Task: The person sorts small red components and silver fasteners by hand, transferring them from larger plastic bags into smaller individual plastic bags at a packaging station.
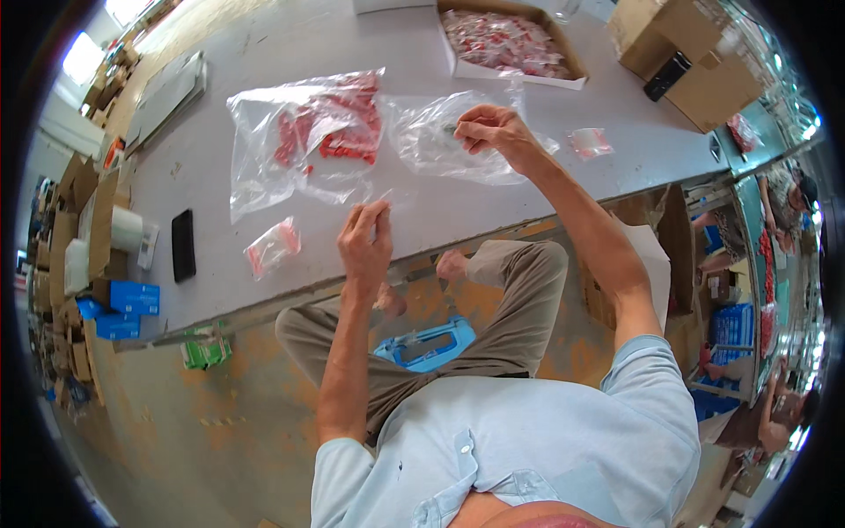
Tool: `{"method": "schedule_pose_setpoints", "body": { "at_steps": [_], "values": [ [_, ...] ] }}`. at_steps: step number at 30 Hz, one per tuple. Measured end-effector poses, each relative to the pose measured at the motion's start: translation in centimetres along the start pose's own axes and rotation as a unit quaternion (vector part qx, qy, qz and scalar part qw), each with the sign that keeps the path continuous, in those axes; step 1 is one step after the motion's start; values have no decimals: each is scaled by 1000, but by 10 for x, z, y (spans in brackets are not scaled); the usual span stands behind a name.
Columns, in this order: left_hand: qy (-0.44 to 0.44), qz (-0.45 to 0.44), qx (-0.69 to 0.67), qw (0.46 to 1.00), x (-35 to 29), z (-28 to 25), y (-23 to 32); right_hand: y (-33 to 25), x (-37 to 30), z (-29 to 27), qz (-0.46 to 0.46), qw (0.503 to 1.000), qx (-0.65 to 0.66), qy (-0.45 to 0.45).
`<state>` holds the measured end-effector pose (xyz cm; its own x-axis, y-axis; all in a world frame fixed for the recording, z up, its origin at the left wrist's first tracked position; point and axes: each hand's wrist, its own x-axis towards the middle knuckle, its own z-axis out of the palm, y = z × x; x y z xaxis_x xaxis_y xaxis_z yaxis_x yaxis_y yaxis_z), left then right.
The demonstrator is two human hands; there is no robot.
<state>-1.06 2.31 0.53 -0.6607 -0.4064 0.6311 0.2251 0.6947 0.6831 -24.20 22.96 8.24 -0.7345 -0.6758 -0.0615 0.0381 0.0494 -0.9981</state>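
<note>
My left hand (365,239) is raised near the table's front edge with its fingers pinched together. A faint clear edge shows at its fingertips, too indistinct to name. My right hand (495,134) is over a large clear plastic bag (422,145), thumb and fingers pinched; a small dark greenish bit shows by the fingertips, its kind unclear. Left of that bag lies another clear bag holding small red parts (348,119), several of them near its mouth. A small clear packet with red marks (275,249) lies left of my left hand, and a similar packet (590,143) lies right of my right hand.
An open carton (576,84) full of small red-and-clear packets stands at the back. A black phone (183,246) lies at the left. Brown cardboard boxes (695,70) with a dark object stand at the right. A blue plastic stool (427,343) is below. Other people sit at far right.
</note>
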Motion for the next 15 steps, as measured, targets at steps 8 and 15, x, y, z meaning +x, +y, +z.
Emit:
{"method": "schedule_pose_setpoints", "body": {
  "at_steps": [8, 15],
  "values": [
    [-1, 12, -9, 1000, 3, -1, -2, 8, -25, 107, -272, 949, -144, -75],
    [-1, -4, -42, 999, 3, -4, 1, 31, -11, 119, -247, 943, -201, -98]
  ]
}}
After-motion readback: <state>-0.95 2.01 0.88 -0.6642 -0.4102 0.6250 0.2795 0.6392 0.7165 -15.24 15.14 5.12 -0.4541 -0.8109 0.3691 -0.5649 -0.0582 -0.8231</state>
